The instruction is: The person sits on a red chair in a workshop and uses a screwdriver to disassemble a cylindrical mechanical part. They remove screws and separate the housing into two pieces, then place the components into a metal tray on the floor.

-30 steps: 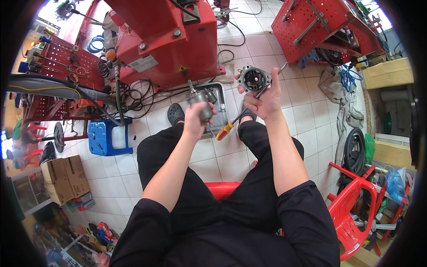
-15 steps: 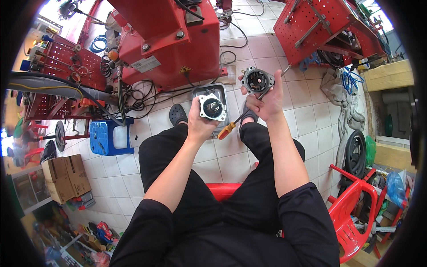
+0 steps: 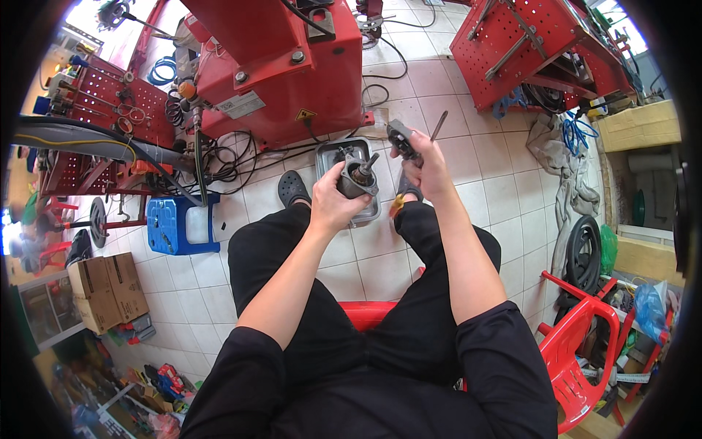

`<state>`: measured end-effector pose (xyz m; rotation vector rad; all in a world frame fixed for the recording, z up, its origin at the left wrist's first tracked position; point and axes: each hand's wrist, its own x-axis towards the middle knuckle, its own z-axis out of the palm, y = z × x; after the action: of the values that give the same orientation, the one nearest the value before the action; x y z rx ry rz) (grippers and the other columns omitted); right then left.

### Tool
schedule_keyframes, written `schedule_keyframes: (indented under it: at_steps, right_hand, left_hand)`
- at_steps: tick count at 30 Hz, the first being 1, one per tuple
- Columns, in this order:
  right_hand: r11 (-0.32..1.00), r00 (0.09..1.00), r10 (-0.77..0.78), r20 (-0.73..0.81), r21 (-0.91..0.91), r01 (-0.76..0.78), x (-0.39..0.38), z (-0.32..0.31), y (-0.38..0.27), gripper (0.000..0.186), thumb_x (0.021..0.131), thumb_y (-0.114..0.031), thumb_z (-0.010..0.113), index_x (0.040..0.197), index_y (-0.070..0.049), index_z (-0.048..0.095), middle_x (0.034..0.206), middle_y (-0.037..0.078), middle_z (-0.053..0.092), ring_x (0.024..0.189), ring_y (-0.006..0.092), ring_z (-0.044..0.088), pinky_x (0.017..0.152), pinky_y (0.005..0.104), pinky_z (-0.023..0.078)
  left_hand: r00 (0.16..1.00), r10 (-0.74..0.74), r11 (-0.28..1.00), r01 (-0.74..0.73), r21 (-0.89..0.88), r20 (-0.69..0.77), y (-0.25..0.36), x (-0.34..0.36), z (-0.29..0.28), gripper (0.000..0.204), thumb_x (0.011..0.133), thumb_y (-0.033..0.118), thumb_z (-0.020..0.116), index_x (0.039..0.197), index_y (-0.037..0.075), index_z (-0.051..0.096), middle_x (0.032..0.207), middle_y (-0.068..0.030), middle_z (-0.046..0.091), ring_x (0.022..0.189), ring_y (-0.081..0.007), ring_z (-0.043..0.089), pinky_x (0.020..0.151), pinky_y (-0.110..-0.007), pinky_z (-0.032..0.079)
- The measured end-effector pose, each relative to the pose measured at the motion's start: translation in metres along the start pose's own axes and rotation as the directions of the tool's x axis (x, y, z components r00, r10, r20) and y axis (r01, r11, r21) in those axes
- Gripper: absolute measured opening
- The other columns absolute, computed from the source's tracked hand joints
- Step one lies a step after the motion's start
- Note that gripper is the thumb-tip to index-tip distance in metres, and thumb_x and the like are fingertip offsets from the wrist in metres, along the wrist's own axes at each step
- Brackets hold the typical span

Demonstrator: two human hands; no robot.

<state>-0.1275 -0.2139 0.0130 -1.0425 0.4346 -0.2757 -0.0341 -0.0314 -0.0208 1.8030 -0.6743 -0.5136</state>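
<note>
My left hand [image 3: 333,201] grips a metal motor-like housing [image 3: 355,186] with a shaft [image 3: 365,167] sticking up and toward the right, over a metal tray [image 3: 322,156] holding dark parts on the floor. My right hand [image 3: 425,164] grips a dark round end cap [image 3: 401,138], seen edge-on, together with a screwdriver, whose shaft [image 3: 439,125] points up past my fingers and whose yellow-and-red handle [image 3: 398,205] hangs below, partly behind my hand. The two held parts are apart, side by side.
A red machine [image 3: 278,88] with hoses and cables stands ahead, red pegboard carts [image 3: 497,51] at both sides. A blue stool [image 3: 172,230] and cardboard boxes [image 3: 102,293] are left; a red chair [image 3: 578,366], tires [image 3: 585,249] and cloth [image 3: 545,143] are right. I sit on a red seat [image 3: 365,311].
The housing in my left hand has turned, bringing its shaft end upward, then tilting it rightward. My right hand has rotated the cap from face-up to edge-on and drawn slightly left.
</note>
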Motion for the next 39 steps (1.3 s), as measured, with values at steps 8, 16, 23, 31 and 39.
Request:
schedule_keyframes:
  at_steps: [8,16,23,31,39]
  right_hand:
    - [0.679,0.924,-0.381,-0.042,-0.690,0.249,-0.003,0.013,-0.003,0.067,0.062,-0.023,0.079,0.117,0.003,0.052,0.099,0.013,0.061,0.088,0.0176,0.060,0.077,0.0288,0.049]
    - [0.554,0.990,-0.052,0.128,-0.821,0.135,-0.007,0.004,-0.019,0.055,0.060,-0.034,0.078,0.098,0.004,0.064,0.084,0.013,0.066,0.082,0.0214,0.062,0.073,0.0314,0.048]
    - [0.794,0.965,0.230,0.130,-0.598,-0.109,-0.007,-0.010,-0.014,0.042,0.073,-0.038,0.068,0.088,0.001,0.065,0.074,0.005,0.062,0.067,0.0133,0.056,0.061,0.0262,0.043]
    - [0.760,0.908,0.409,-0.090,-0.518,-0.394,-0.013,0.007,-0.022,0.040,0.081,-0.046,0.059,0.084,-0.007,0.060,0.070,-0.001,0.054,0.062,0.0076,0.048,0.053,0.0227,0.036]
    - [0.622,0.917,0.397,0.036,-0.746,-0.240,-0.006,0.002,-0.010,0.044,0.080,-0.050,0.060,0.082,-0.006,0.058,0.067,-0.003,0.050,0.054,0.0079,0.045,0.047,0.0229,0.033]
  left_hand:
    - [0.988,-0.104,0.993,0.097,-0.064,-0.117,0.009,0.001,-0.002,0.062,0.059,0.010,0.079,0.110,0.002,0.045,0.092,-0.0127,0.065,0.083,-0.0186,0.063,0.075,-0.030,0.049]
    - [0.994,-0.005,0.999,0.010,0.047,-0.106,0.013,0.002,-0.008,0.054,0.055,0.006,0.079,0.102,0.004,0.053,0.092,-0.0117,0.063,0.086,-0.0240,0.062,0.077,-0.032,0.048]
    - [0.972,0.224,0.948,-0.199,0.249,-0.073,0.013,0.001,-0.007,0.056,0.051,0.001,0.076,0.104,0.007,0.057,0.101,-0.0096,0.061,0.096,-0.0281,0.054,0.082,-0.035,0.047]
    - [0.920,0.393,0.889,-0.378,0.259,-0.007,0.009,0.004,-0.011,0.053,0.051,-0.002,0.073,0.101,0.008,0.059,0.098,-0.0068,0.062,0.094,-0.0280,0.054,0.083,-0.037,0.045]
    - [0.886,0.441,0.830,-0.463,0.312,0.141,0.006,0.005,-0.009,0.053,0.050,0.000,0.073,0.101,0.009,0.060,0.097,-0.0049,0.063,0.092,-0.0285,0.054,0.082,-0.038,0.045]
